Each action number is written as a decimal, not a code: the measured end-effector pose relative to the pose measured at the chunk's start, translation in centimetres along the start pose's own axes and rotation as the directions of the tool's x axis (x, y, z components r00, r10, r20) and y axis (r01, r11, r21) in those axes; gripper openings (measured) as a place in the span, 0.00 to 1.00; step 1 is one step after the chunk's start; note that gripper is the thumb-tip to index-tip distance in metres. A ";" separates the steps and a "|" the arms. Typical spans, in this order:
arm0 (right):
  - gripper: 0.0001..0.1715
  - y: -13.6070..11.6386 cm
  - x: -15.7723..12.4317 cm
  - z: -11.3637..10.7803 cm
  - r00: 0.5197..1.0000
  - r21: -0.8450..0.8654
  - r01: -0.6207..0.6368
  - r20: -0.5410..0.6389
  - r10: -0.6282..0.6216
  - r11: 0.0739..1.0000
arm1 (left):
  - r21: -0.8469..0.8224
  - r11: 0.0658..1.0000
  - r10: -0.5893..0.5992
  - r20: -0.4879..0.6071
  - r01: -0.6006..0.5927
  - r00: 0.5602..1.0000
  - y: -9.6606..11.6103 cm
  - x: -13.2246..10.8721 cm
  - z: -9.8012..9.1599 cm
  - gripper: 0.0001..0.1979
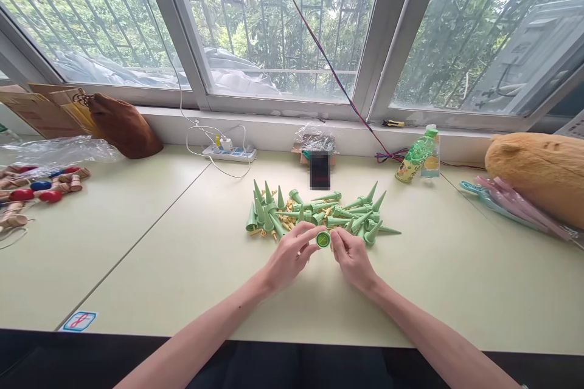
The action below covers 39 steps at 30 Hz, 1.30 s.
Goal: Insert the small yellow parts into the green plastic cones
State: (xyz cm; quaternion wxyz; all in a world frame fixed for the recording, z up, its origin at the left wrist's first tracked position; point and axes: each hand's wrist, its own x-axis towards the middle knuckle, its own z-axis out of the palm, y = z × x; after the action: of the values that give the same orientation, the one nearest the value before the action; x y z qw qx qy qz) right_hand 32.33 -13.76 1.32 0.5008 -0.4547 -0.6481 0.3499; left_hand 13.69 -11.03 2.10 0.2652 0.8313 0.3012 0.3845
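Above the table's middle, my left hand grips a green plastic spike between thumb and fingers, its round hollow end facing me. My right hand is closed in a pinch right beside that round end. Whatever its fingertips hold is too small or hidden to make out. Just beyond both hands lies a heap of pale green spikes, some upright on their wide ends and others on their sides. Small yellow plastic pieces are scattered among them.
Behind the heap stand a blurred dark object and a power strip with white cables. Toward the right are a green bottle and a tan plush. Wooden toys and a brown bag lie left.
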 end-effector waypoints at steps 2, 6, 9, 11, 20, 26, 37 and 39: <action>0.24 0.0 0.0 0.1 1.000 -0.002 -0.002 -0.007 0.002 1.000 | 0.002 1.000 -0.025 -0.007 0.025 1.000 0.1 0.0 0.1 0.17; 0.22 0.0 -0.1 0.2 0.998 0.011 -0.026 -0.053 0.027 1.000 | -0.089 0.982 -0.172 -0.060 0.166 0.983 1.0 0.5 0.2 0.13; 0.21 0.1 -0.1 0.2 0.994 0.027 -0.048 -0.094 0.050 0.999 | -0.219 0.934 -0.310 -0.099 0.283 0.946 1.6 0.9 0.0 0.13; 0.21 0.0 0.0 0.1 0.995 0.015 -0.047 -0.091 0.048 0.999 | -0.288 0.904 -0.345 -0.062 0.315 0.936 1.7 1.0 -0.2 0.21; 0.21 -0.4 0.1 -0.1 0.999 -0.050 0.009 0.033 -0.007 0.999 | -0.394 0.794 -0.390 0.254 0.463 0.885 0.9 0.6 -0.2 0.26; 0.23 -0.5 0.2 -0.2 1.000 -0.049 -0.006 0.026 0.007 0.999 | -0.362 0.838 -0.329 0.263 0.409 0.907 1.2 0.8 -0.5 0.25; 0.23 -0.6 0.3 -0.2 1.000 -0.087 0.001 0.019 0.000 0.996 | -0.134 0.977 -0.160 0.076 0.169 0.984 1.6 0.7 -0.4 0.16; 0.23 -0.7 0.3 -0.2 1.000 -0.104 0.015 0.016 -0.013 0.994 | -0.124 0.979 -0.153 0.068 0.160 0.986 1.6 0.6 -0.4 0.15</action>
State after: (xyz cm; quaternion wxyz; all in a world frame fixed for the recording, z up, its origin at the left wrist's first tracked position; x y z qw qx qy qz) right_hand 32.31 -13.67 2.08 0.4739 -0.4730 -0.6724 0.3155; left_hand 14.13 -11.61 3.72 0.3565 0.7971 0.3323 0.3567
